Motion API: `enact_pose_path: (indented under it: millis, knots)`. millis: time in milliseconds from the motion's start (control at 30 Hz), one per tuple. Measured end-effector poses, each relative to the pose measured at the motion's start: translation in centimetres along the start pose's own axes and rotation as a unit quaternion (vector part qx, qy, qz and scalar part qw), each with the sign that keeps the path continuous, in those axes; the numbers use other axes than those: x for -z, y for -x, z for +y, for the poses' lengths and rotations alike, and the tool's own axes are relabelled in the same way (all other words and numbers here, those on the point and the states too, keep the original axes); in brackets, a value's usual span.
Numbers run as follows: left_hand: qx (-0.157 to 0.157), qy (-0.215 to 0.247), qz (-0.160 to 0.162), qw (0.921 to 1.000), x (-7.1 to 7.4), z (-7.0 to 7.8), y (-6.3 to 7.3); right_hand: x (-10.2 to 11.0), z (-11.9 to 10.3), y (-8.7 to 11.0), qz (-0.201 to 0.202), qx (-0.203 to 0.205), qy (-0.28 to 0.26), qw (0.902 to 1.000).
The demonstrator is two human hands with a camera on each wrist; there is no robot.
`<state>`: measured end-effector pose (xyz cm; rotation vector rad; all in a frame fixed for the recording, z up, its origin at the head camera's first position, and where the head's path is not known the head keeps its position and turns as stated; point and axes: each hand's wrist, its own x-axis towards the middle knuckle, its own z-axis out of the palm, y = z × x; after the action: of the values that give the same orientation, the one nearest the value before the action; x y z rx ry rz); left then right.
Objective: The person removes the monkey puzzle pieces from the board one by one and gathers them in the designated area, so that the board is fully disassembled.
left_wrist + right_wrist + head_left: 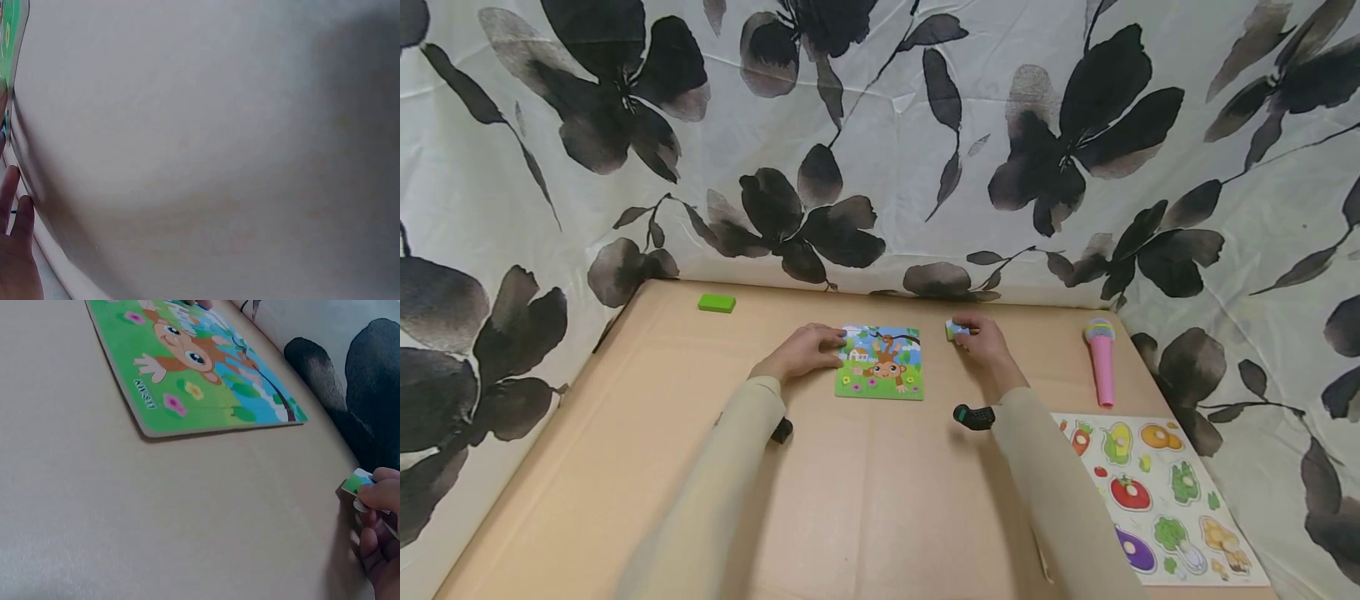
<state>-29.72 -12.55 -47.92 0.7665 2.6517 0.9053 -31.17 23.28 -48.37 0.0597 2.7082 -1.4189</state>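
Observation:
A square jigsaw puzzle (883, 367) with a monkey hanging head-down over green grass lies flat on the table. My left hand (801, 352) rests at its left side, fingertips right at the edge with the fingers extended. To the right of the puzzle and apart from it, my right hand (988, 348) pinches a small puzzle piece (356, 481) between thumb and fingers. That piece shows green, blue and white, and is partly covered by the fingers. In the left wrist view only a strip of the puzzle (9, 44) and some fingers (24, 219) appear at the left edge.
Far left on the table (865, 500) lies a bright green block (717, 303). A pink toy microphone (1102, 367) lies at the right. Below it is a white board of vegetable pictures (1152, 510), partly behind my right sleeve. Floral cloth (910, 150) hangs behind.

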Motion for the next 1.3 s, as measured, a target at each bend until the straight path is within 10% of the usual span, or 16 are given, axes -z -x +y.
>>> enact_pose_path:
  millis: [1300]
  knots:
    - [0.021,-0.001,-0.012,0.9997,-0.2,-0.3,-0.2,-2.1,0.5,0.4,0.053,0.053,0.082,0.9938]
